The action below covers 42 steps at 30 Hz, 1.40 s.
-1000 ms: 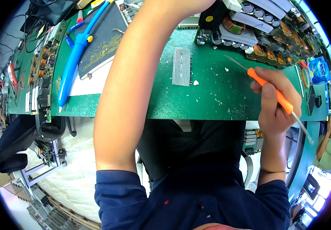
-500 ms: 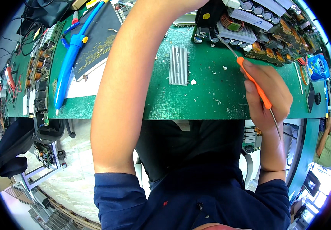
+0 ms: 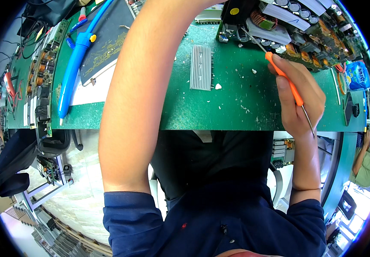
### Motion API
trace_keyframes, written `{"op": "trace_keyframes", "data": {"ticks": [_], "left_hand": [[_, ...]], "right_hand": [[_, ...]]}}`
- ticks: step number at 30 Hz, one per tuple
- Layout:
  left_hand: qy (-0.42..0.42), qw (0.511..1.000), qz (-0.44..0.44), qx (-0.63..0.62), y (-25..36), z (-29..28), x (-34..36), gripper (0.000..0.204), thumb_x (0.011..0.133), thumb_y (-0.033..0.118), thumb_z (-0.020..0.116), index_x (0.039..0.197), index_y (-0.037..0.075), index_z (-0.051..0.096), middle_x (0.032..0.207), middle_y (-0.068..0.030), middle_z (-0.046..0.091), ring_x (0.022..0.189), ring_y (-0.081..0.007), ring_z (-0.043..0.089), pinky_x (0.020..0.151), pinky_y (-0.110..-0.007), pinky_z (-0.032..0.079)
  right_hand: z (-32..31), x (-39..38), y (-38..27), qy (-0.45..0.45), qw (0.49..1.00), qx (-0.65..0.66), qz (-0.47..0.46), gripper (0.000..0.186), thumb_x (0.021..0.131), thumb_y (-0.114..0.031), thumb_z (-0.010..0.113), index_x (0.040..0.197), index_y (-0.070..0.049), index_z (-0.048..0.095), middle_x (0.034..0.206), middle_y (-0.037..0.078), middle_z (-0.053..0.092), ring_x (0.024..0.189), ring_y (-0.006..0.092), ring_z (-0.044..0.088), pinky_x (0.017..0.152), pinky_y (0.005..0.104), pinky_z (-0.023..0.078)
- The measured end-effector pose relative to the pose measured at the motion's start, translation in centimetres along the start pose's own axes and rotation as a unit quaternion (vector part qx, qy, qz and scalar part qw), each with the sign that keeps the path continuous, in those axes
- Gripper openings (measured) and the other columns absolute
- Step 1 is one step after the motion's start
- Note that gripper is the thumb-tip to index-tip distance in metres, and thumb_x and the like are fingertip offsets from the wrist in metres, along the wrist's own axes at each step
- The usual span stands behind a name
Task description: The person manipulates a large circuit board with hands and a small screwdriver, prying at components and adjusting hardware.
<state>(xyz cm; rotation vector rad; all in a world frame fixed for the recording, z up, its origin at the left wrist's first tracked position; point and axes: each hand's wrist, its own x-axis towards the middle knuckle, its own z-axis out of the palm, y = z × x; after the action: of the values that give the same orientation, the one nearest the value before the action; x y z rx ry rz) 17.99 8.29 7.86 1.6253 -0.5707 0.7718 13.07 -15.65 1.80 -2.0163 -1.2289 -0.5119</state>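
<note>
My right hand (image 3: 302, 94) is closed around a double-ended pick with an orange handle (image 3: 288, 83). Its thin metal shaft reaches up to the near left edge of a large circuit board (image 3: 296, 40), beside a copper coil (image 3: 263, 20) and a finned heatsink; whether the tip touches a part I cannot tell. My left forearm (image 3: 140, 85) stretches across the bench to the top edge. Only the base of my left hand (image 3: 204, 3) shows there, its fingers out of the picture. Between the arms lies a loose silver finned heatsink with pins (image 3: 201, 67).
Left of my forearm, a blue desoldering pump (image 3: 74, 70) lies on a dark printed folder (image 3: 103, 47) and white paper. Another circuit board (image 3: 45, 73) stands at the far left. White scraps (image 3: 218, 86) dot the green mat. At right are a blue packet (image 3: 357, 76) and a phone-like black slab (image 3: 347, 109).
The whole view has shifted slightly, with the bench edge a little higher. My right hand keeps hold of the pick near the board; my left hand has slipped further past the top edge.
</note>
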Motion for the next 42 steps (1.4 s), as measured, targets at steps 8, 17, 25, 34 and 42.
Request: {"op": "trace_keyframes", "data": {"ticks": [8,17,25,34,42], "left_hand": [[0.005,1.0,0.002,-0.012,-0.4,0.2,0.2,0.031,0.108,0.024,0.051,0.097,-0.002,0.064,0.081,-0.0011,0.064,0.076,-0.0081,0.053,0.07,-0.027,0.045],[-0.002,0.998,-0.048,-0.034,-0.4,0.0,0.4,0.032,0.109,0.026,0.053,0.097,0.0,0.066,0.083,0.0011,0.064,0.076,-0.0067,0.054,0.069,-0.025,0.045],[0.032,0.996,-0.071,-0.054,-2.3,0.1,1.3,0.031,0.108,0.028,0.056,0.105,-0.001,0.069,0.089,-0.0003,0.067,0.08,-0.0073,0.057,0.071,-0.024,0.047],[0.074,0.995,-0.067,-0.03,-3.0,0.5,1.6,0.035,0.108,0.027,0.055,0.11,-0.005,0.068,0.094,-0.0045,0.07,0.087,-0.0106,0.06,0.08,-0.028,0.05],[0.047,0.996,-0.062,-0.039,-2.2,0.5,1.1,0.034,0.108,0.025,0.054,0.109,-0.006,0.068,0.093,-0.0053,0.07,0.085,-0.011,0.06,0.08,-0.028,0.05]], "right_hand": [[-0.9,-1.2,0.2,0.036,0.997,-0.007,-0.072,0.023,0.098,-0.008,0.064,0.114,0.007,0.07,0.097,0.021,0.074,0.086,0.0307,0.073,0.076,0.0374,0.059],[-5.7,-1.0,-0.1,0.054,0.976,-0.154,-0.142,0.046,0.108,-0.031,0.052,0.142,-0.002,0.045,0.118,0.028,0.07,0.108,0.0421,0.069,0.094,0.0501,0.054],[-0.1,6.8,5.1,0.058,0.867,-0.434,-0.237,0.074,0.076,-0.051,0.082,0.133,-0.014,0.054,0.158,0.027,0.038,0.144,0.0585,0.028,0.114,0.072,0.019],[0.6,8.5,2.3,-0.029,0.908,-0.391,-0.146,0.09,0.065,-0.049,0.086,0.139,-0.016,0.048,0.163,0.028,0.029,0.146,0.0574,0.026,0.113,0.0724,0.019],[1.0,8.5,5.8,0.058,0.857,-0.454,-0.237,0.081,0.063,-0.044,0.085,0.132,-0.015,0.053,0.16,0.028,0.035,0.145,0.0524,0.031,0.105,0.0655,0.029]]}}
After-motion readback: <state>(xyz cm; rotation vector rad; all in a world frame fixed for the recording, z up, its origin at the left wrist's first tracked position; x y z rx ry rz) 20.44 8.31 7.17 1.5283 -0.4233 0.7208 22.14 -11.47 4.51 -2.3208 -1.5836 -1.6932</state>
